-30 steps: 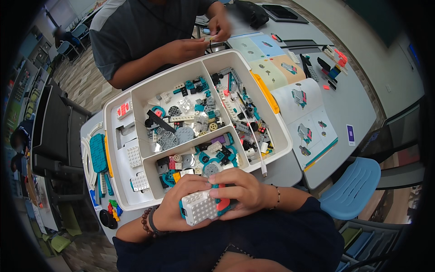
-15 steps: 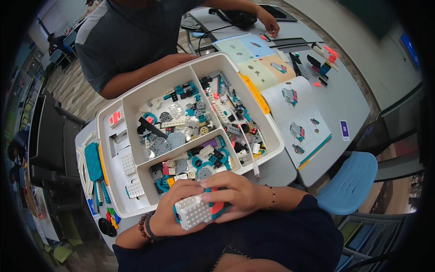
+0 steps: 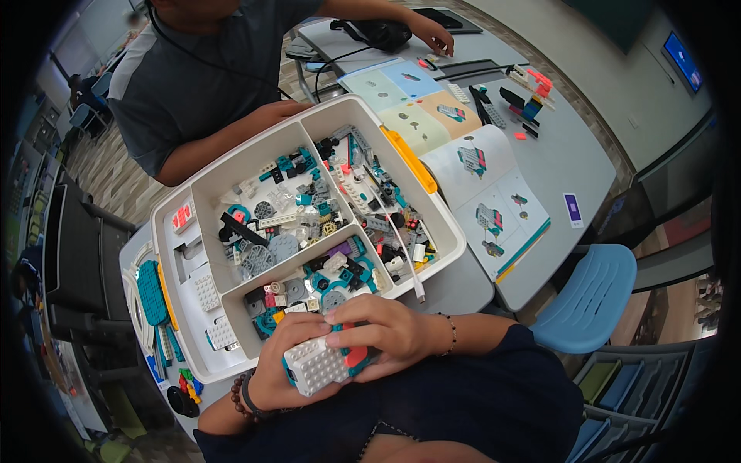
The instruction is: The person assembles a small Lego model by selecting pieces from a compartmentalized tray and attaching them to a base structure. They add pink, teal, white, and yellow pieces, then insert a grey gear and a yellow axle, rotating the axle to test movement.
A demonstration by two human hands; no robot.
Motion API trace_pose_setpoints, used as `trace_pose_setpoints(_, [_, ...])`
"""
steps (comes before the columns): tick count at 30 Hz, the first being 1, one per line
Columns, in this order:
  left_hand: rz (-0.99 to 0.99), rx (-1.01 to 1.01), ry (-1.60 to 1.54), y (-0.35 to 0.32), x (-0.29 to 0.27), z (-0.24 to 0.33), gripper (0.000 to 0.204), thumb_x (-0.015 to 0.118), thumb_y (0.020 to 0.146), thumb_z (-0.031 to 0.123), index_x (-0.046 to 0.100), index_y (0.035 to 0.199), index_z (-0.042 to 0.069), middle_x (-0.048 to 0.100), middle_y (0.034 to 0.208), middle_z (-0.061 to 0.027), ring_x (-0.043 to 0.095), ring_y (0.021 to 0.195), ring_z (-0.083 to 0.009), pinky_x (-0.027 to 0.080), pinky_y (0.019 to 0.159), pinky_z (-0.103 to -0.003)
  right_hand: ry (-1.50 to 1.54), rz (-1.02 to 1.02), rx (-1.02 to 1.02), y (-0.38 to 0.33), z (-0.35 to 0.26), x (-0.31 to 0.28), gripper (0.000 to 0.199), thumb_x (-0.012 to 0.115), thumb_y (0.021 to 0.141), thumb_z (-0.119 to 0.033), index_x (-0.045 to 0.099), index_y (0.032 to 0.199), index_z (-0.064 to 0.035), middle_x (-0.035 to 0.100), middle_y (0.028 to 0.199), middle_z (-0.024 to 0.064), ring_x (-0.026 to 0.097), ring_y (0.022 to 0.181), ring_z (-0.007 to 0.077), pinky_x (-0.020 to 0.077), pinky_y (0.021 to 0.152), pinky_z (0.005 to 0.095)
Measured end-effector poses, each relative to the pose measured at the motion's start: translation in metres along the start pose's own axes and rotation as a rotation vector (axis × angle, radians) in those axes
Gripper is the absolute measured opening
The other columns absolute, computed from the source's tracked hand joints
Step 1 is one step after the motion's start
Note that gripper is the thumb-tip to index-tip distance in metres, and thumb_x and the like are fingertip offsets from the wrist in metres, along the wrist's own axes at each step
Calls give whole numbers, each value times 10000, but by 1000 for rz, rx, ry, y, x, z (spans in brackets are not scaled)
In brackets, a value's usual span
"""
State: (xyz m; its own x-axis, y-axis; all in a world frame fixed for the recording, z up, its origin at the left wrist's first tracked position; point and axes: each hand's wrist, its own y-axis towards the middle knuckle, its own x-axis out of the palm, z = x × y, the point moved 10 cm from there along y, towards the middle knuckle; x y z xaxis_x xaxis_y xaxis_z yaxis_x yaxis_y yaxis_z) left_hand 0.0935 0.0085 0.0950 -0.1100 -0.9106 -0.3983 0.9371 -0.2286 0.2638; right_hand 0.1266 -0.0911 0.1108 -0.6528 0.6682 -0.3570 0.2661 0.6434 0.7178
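Note:
Close to my body, a white studded building-block model [image 3: 318, 366] with teal and coral-red parts is held between both hands. My left hand [image 3: 279, 353] wraps round its left side, a beaded bracelet and a dark band on that wrist. From the right, my right hand [image 3: 390, 332] grips the model with thumb and fingers over its top edge; its underside is hidden. Just beyond my hands stands a white sorting tray [image 3: 451, 251] with yellow latches, its compartments filled with loose teal, grey, black and white pieces.
An open instruction booklet [image 3: 471, 174] lies right of the tray. Farther off stands a small partly built model [image 3: 531, 106]. A white cable [image 3: 407, 258] crosses the tray. Across the table a person [image 3: 204, 85] rests an arm by the tray. A blue chair [image 3: 590, 297] is at the right.
The whole view has shifted slightly, so the tray and booklet appear farther left. Both hands keep hold of the model with nearly the same grip.

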Motion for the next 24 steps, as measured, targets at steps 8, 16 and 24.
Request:
trace_pose_setpoints(8, [-5,-6,-1,0,0,-1,675,826,558,152,484,1130,39,520,1064,-151,539,991,-292,441,843,-365,-15,-1,-4,0,-1,0,685,818,569,-188,509,1163,-48,497,1146,197,565,953,303,487,777,365])
trace_pose_setpoints(16, [12,19,-4,-1,0,0,666,823,564,151,481,1125,44,525,1056,-143,544,982,-292,443,838,-365,7,-12,1,0,0,1,715,789,568,-145,478,1205,-48,486,1081,165,530,967,314,458,815,391])
trace_pose_setpoints(24, [-2,29,-5,0,1,2,659,819,575,150,475,1129,52,528,1058,-128,544,980,-289,442,839,-369,-32,-19,-2,0,-1,1,667,818,572,-197,519,1149,-46,504,1118,189,568,949,300,490,771,366])
